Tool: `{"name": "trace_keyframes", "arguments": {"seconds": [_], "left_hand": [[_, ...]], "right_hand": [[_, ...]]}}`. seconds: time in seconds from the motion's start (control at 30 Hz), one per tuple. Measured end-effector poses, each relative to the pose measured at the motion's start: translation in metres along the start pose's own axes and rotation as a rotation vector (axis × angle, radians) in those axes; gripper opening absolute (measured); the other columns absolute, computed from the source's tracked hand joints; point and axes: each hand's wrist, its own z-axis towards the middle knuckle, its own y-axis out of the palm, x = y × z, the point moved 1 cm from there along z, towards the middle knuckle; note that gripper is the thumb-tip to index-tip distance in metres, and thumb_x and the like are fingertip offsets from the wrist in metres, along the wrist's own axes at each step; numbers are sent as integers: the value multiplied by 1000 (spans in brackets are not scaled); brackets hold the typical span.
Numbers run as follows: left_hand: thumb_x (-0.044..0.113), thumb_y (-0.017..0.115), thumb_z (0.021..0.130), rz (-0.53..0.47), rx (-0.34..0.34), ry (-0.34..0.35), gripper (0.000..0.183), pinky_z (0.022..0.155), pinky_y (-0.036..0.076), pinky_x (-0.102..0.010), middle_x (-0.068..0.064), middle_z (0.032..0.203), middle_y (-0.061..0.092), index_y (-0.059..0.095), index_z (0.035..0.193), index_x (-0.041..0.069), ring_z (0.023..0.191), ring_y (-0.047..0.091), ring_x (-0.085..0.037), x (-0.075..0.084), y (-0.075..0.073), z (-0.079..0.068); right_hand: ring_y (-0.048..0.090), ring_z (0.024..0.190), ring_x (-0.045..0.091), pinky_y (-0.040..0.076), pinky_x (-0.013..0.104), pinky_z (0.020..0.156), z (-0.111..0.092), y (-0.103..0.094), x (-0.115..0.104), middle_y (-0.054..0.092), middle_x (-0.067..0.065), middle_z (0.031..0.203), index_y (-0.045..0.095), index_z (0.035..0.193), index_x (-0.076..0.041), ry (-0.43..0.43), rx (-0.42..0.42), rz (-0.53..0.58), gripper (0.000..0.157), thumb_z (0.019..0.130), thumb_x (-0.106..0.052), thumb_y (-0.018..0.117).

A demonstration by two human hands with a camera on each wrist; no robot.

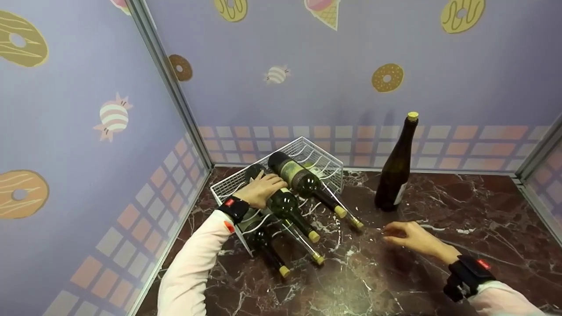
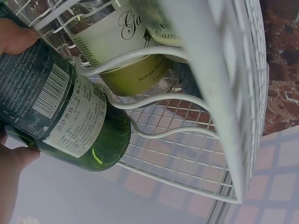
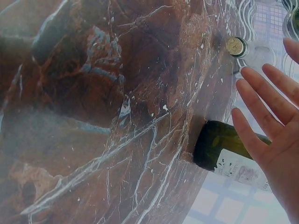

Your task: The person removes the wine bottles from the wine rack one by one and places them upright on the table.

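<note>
My left hand [image 1: 262,189] grips a green wine bottle [image 1: 286,206] that lies on the upper tier of a white wire bottle rack [image 2: 237,154]. The thumb and fingers wrap its body in the left wrist view, near a dark back label [image 2: 39,86] with a barcode. Its corked neck slants out toward the front right. Over the tabletop on the right hovers my right hand [image 1: 415,239], fingers loosely bent and holding nothing; the right wrist view shows them spread. Just behind that hand stands an upright dark wine bottle [image 1: 395,171] with a yellowish stopper.
Beside the held bottle lies another dark wine bottle [image 1: 303,177]. Clear-necked bottles [image 1: 353,218] and a dark green bottle [image 1: 268,250] also point out of the rack, below. Patterned walls [image 1: 281,101] enclose the dark red marbled table [image 1: 351,281] at the back and left.
</note>
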Motion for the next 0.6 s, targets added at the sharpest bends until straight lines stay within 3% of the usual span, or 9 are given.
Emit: {"name": "trace_keyframes", "arguments": {"seconds": [0.1, 0.37, 0.6], "left_hand": [[10, 84, 61, -12, 18, 0, 76, 107, 30, -73, -12, 130, 59, 55, 131, 12, 128, 50, -36, 0, 1, -1], [11, 88, 55, 3, 26, -25, 87, 104, 34, -72, -11, 132, 58, 53, 134, 11, 128, 49, -36, 0, -2, -5], [14, 84, 57, 20, 182, -63, 82, 99, 44, -64, -15, 124, 58, 53, 132, 8, 118, 53, -37, 3, -14, -6]], "right_hand": [[65, 85, 1, 56, 26, 75, 0, 0, 0, 75, 9, 100, 71, 109, -4, 2, -7, 4, 25, 92, -23, 68], [68, 91, 9, 57, 34, 79, 0, 0, 1, 75, 12, 103, 69, 110, 0, 5, -2, -12, 31, 93, -26, 67], [66, 88, 3, 57, 27, 77, 0, -1, 1, 75, 11, 101, 69, 109, 0, 0, 6, 6, 30, 93, -26, 68]]}}
